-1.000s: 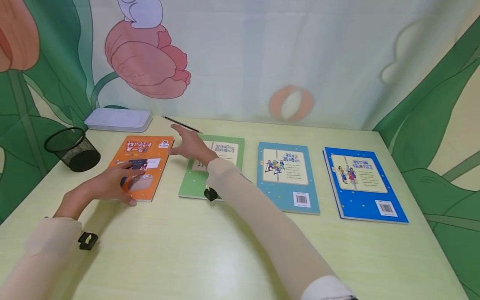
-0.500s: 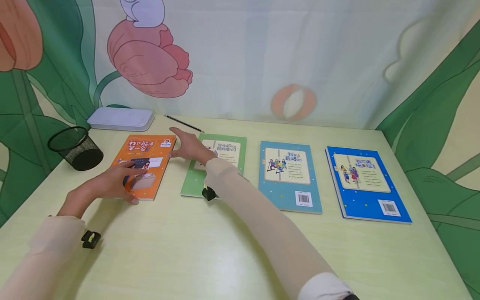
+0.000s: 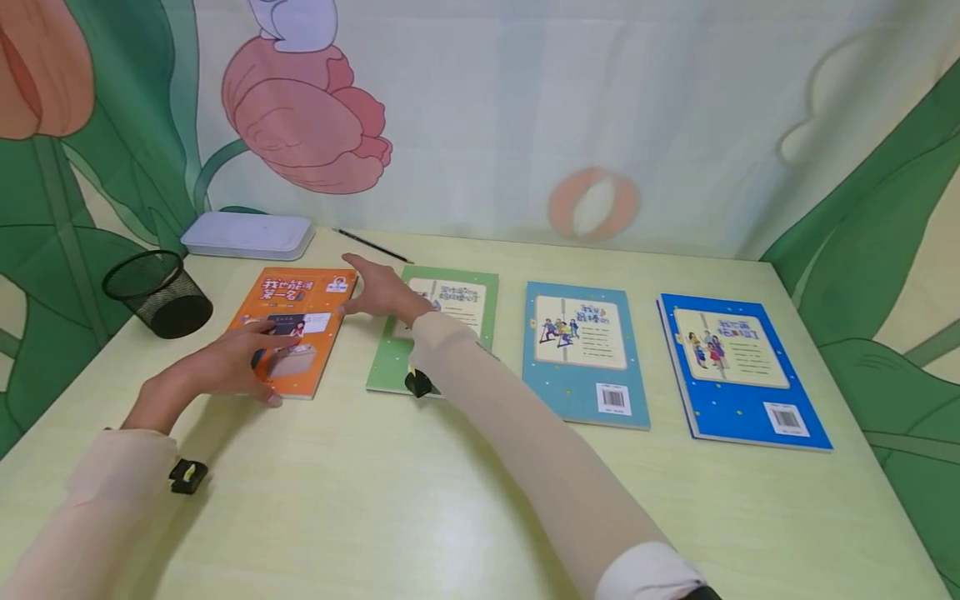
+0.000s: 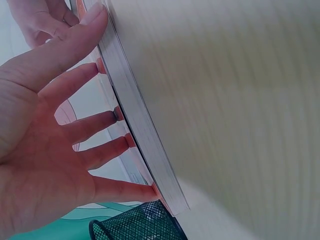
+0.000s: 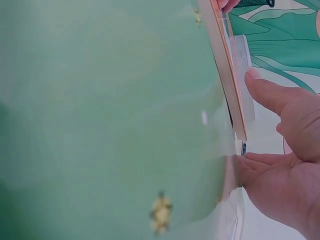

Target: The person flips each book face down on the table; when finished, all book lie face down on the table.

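My left hand (image 3: 228, 362) rests spread on an orange book (image 3: 300, 383) that lies flat at the left. In the left wrist view, its straight fingers (image 4: 90, 122) touch the cover and its thumb lies by the near edge. Over the left part of a green book (image 3: 392, 379) reaches my right hand (image 3: 384, 292), its thumb close to the orange book's right edge. In the right wrist view, that hand (image 5: 285, 180) has extended fingers low beside the green book and nothing in its grasp. Whether its thumb touches the orange book, I cannot tell.
A teal book (image 3: 547, 392) and a blue book (image 3: 727, 417) lie farther right in the row. Behind the books are a white pencil case (image 3: 247, 236) and a black pencil (image 3: 372, 245). A black mesh pen holder (image 3: 168, 304) lies tipped at the left.
The head view has shifted slightly, so everything appears a little farther right. Both hands keep almost the same place by the orange book, and the books have not visibly moved.
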A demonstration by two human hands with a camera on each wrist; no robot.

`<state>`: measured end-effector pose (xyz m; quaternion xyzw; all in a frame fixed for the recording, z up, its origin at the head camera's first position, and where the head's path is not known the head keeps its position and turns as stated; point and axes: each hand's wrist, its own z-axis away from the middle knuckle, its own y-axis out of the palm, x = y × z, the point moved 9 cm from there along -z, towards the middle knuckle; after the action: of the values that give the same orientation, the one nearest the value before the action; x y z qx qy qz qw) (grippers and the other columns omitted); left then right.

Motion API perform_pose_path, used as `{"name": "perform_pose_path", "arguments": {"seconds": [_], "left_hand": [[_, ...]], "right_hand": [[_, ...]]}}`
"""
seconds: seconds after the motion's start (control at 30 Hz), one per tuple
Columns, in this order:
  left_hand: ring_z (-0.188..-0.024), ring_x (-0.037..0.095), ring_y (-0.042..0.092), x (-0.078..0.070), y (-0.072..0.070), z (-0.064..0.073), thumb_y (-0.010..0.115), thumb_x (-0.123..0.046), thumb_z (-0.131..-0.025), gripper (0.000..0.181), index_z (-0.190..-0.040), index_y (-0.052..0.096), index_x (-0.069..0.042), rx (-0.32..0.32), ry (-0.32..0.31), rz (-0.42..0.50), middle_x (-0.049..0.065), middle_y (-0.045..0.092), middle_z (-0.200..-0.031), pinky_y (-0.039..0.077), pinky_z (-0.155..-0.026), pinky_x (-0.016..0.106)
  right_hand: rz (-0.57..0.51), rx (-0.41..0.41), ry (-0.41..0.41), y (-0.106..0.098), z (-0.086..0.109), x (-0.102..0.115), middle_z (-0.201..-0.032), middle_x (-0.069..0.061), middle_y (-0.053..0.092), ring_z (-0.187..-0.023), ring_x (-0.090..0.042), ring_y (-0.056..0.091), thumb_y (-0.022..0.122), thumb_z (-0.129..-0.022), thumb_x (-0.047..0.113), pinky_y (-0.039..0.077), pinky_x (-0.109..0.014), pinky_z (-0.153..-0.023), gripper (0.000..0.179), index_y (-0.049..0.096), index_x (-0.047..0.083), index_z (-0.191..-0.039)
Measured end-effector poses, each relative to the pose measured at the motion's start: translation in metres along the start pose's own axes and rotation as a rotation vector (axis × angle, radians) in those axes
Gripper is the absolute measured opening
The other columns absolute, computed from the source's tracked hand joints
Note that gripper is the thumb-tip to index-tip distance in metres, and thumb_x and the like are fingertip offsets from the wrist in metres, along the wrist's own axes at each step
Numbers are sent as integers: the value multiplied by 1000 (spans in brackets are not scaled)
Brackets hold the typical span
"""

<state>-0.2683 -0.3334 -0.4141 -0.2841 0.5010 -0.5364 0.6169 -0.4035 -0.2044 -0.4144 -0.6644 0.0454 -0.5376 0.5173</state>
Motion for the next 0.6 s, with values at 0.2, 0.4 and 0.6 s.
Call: {"name": "perform_pose_path", "arguments": {"seconds": [0.2, 0.4, 0.6], "left_hand": [[-137, 61, 21, 1, 0, 0, 92, -35, -69, 97, -149, 45, -7, 5, -12, 6, 37, 19, -155, 33, -102, 77], [-137, 61, 21, 3, 1, 0, 91, -36, -70, 96, -149, 46, -7, 3, -14, 12, 38, 19, -155, 33, -103, 77], [-138, 60, 21, 3, 0, 1, 91, -34, -70, 94, -149, 47, -8, -6, -7, 11, 37, 20, -156, 32, -103, 76]], "right_hand": [[-1, -4, -5, 2, -4, 3, -164, 0, 32, -151, -21, 32, 78, -87, 30, 31, -37, -121, 93, 22, 25, -160], [1, 7, -11, 7, -10, 6, -162, -2, 36, -149, -20, 35, 76, -90, 29, 31, -35, -121, 88, 22, 24, -160], [-31, 13, -8, 9, -15, 7, -163, -1, 33, -150, -21, 33, 75, -90, 28, 31, -35, -121, 86, 23, 24, -160]]}}
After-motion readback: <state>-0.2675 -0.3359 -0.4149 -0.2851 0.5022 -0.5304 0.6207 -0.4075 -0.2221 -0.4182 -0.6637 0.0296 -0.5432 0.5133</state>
